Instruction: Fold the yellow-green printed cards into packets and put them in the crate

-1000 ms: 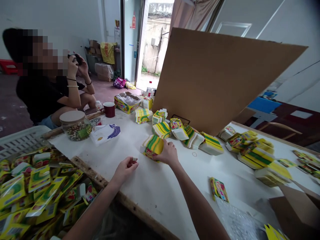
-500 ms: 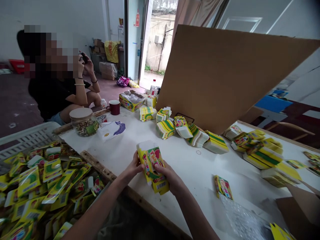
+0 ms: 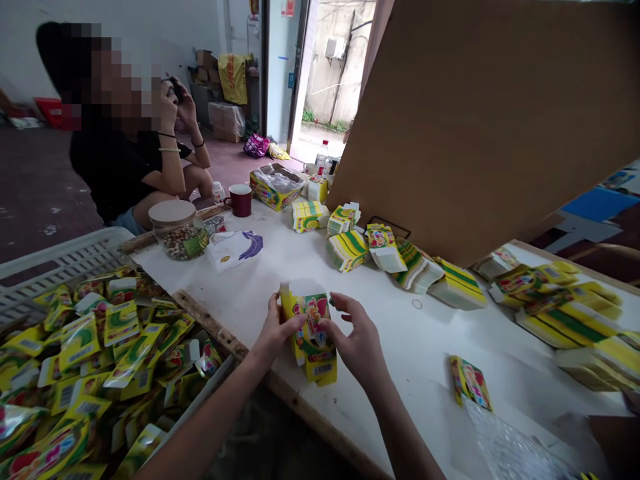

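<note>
My left hand [image 3: 276, 338] is wrapped around the left side of some flattened yellow-and-green cartons [image 3: 311, 339], its thumb across the printed front. They look like a small stack, with white flaps at the top and a barcode flap hanging at the bottom. My right hand [image 3: 361, 341] is open at their right side, fingers lifted and spread, the thumb against or just in front of the print. Something small and green shows at a right fingertip; I cannot make out what. Beneath both hands lies the white tabletop [image 3: 250, 300].
A white crate [image 3: 100, 248] full of cartons stands at left. Carton bundles [image 3: 347, 250] line the table's far side before a large cardboard sheet [image 3: 470, 127]. A nut jar [image 3: 180, 233], a mug [image 3: 241, 201] and a single carton [image 3: 470, 382] also sit there. Another person [image 3: 130, 160] sits at left.
My right hand has let go of the cartons' right side and its fingers have spread. The left hand keeps its hold. The whole view has shifted slightly.
</note>
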The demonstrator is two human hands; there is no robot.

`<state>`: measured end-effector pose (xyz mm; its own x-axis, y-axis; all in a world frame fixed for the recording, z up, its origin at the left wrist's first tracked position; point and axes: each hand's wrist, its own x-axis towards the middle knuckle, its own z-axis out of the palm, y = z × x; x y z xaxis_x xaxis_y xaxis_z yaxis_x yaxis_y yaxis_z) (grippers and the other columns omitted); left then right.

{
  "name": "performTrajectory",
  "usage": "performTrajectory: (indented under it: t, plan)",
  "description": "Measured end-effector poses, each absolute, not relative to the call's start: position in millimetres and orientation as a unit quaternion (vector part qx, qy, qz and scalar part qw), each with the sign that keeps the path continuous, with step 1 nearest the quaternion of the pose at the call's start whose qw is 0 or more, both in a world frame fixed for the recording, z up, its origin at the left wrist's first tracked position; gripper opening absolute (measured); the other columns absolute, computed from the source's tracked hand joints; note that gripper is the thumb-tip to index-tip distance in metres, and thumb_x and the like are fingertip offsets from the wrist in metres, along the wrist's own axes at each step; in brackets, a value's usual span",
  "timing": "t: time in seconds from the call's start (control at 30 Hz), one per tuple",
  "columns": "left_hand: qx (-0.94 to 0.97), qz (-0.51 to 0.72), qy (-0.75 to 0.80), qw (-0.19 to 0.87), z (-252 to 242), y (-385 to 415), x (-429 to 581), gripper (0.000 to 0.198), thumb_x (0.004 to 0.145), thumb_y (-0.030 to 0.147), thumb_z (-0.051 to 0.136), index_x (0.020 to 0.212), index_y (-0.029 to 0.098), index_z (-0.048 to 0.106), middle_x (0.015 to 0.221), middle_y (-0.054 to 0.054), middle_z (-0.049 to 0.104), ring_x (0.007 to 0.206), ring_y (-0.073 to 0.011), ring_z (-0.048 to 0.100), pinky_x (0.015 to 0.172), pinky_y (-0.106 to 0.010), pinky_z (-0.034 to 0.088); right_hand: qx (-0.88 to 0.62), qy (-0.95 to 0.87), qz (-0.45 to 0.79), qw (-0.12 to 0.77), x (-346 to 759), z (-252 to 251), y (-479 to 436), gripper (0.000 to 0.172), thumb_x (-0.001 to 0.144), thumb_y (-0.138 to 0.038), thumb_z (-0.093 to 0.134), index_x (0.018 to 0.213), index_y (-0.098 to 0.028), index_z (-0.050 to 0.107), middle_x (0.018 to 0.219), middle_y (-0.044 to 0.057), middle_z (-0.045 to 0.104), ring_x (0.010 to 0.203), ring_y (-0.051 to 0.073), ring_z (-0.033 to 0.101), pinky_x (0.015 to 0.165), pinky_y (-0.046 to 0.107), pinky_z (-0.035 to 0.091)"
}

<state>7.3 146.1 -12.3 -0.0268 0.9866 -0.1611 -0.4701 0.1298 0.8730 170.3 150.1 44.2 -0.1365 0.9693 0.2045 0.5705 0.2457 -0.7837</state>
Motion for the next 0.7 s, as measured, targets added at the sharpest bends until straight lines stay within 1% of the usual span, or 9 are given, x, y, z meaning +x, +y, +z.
performTrajectory:
  t: [0.07,0.13,0.27,0.33,0.4,0.5,0.6,0.67,0.7]
  plan:
    - [0.32,0.577,0.432,0.614,-14.2,145.7,6.8,0.09,0.064,0.038,0.079,0.134,0.019,0.026,0.112,-0.012,0.06,0.102,-0.0293,0.062,0.082,-0.038,0.053,-0.526,-0.726,0.247,0.368,168.6,54.2,141.7,0.022,0.084,-0.036,0.059,0.099,-0.02,0.064,0.1,0.009,0.062,0.093,0.023,0.059,0.077,0.037,0.05]
    - [0.33,0.575,0.446,0.601,-15.0,145.1,5.6,0.092,0.064,0.039,0.078,0.136,0.019,0.024,0.111,-0.012,0.059,0.103,-0.0297,0.061,0.082,-0.038,0.053,-0.541,-0.718,0.23,0.372,169.6,57.9,133.2,0.016,0.085,-0.034,0.059,0.092,-0.021,0.064,0.098,0.008,0.059,0.083,0.02,0.057,0.069,0.033,0.049]
    - [0.349,0.592,0.464,0.559,-8.0,139.5,4.7,0.088,0.066,0.041,0.075,0.135,0.019,0.026,0.107,-0.009,0.057,0.1,-0.0285,0.06,0.08,-0.038,0.052,-0.58,-0.639,0.299,0.407,184.8,49.5,120.5,0.03,0.082,-0.046,0.063,0.095,-0.019,0.059,0.085,0.005,0.059,0.069,0.016,0.053,0.062,0.03,0.045]
    - [0.372,0.612,0.472,0.513,0.0,131.6,6.0,0.091,0.063,0.039,0.077,0.136,0.023,0.024,0.115,-0.01,0.053,0.103,-0.028,0.058,0.083,-0.038,0.051,-0.567,-0.571,0.427,0.412,196.3,43.5,114.3,0.041,0.081,-0.059,0.059,0.088,-0.018,0.058,0.067,0.001,0.056,0.06,0.014,0.051,0.057,0.027,0.042]
    - [0.455,0.637,0.475,0.402,10.0,120.5,7.8,0.1,0.061,0.034,0.079,0.141,0.024,0.019,0.127,-0.012,0.046,0.113,-0.0304,0.053,0.091,-0.042,0.048,-0.522,-0.483,0.581,0.396,207.1,40.7,107.2,0.061,0.078,-0.076,0.047,0.092,-0.018,0.06,0.059,-0.001,0.056,0.054,0.013,0.052,0.054,0.025,0.04]
    - [0.675,0.622,0.364,0.158,27.0,102.6,7.8,0.111,0.056,0.04,0.082,0.145,0.02,0.019,0.137,-0.017,0.04,0.126,-0.0342,0.044,0.105,-0.048,0.038,-0.422,-0.347,0.752,0.368,218.9,44.6,96.4,0.092,0.067,-0.091,0.029,0.114,-0.018,0.059,0.073,0.005,0.068,0.058,0.017,0.061,0.058,0.028,0.046]
    - [0.843,0.506,0.183,-0.023,40.6,89.5,4.0,0.077,0.065,0.034,0.08,0.133,0.028,0.044,0.134,-0.01,0.052,0.125,-0.027,0.049,0.112,-0.047,0.031,-0.346,-0.307,0.814,0.352,224.0,51.5,87.6,0.101,0.06,-0.094,0.034,0.128,-0.022,0.052,0.099,0.011,0.071,0.085,0.026,0.068,0.072,0.036,0.051]
    - [0.895,0.42,0.141,-0.061,43.7,84.4,0.4,0.054,0.074,0.02,0.073,0.121,0.039,0.054,0.128,0.0,0.061,0.12,-0.0197,0.055,0.114,-0.045,0.028,-0.337,-0.343,0.809,0.337,223.8,52.3,83.1,0.1,0.058,-0.091,0.049,0.132,-0.023,0.05,0.105,0.012,0.07,0.092,0.029,0.068,0.075,0.038,0.052]
    - [0.91,0.384,0.148,-0.042,43.0,82.7,-1.5,0.054,0.077,0.014,0.07,0.118,0.045,0.056,0.126,0.003,0.063,0.118,-0.0182,0.057,0.114,-0.046,0.029,-0.35,-0.363,0.796,0.336,222.8,51.2,81.2,0.096,0.059,-0.086,0.057,0.131,-0.023,0.05,0.104,0.012,0.07,0.091,0.029,0.068,0.074,0.038,0.052]
